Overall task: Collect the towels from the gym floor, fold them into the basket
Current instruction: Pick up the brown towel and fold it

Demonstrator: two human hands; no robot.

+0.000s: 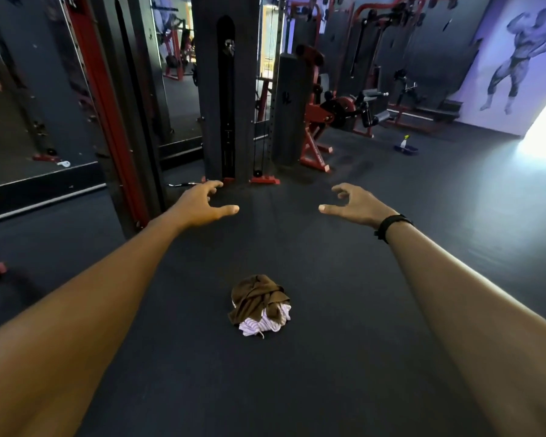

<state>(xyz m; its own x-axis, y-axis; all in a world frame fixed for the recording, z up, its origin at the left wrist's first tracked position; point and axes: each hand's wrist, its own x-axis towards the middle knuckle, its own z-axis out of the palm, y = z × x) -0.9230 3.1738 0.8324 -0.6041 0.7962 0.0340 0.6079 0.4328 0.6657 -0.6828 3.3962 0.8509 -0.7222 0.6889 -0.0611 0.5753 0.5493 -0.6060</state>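
A crumpled brown towel [256, 296] lies heaped on top of a striped white towel [265, 324] on the dark gym floor, in the lower middle of the view. Both my arms stretch forward above the heap. My left hand [204, 205] hovers beyond and left of the towels, fingers loosely curled, holding nothing. My right hand [352, 205], with a black band on the wrist, hovers beyond and right of them, also loosely curled and empty. No basket is in view.
A black and red cable machine [226, 99] stands just ahead. More red gym machines [338, 111] fill the back right. A spray bottle [405, 141] stands on the floor far right. Mirrors [35, 99] line the left wall.
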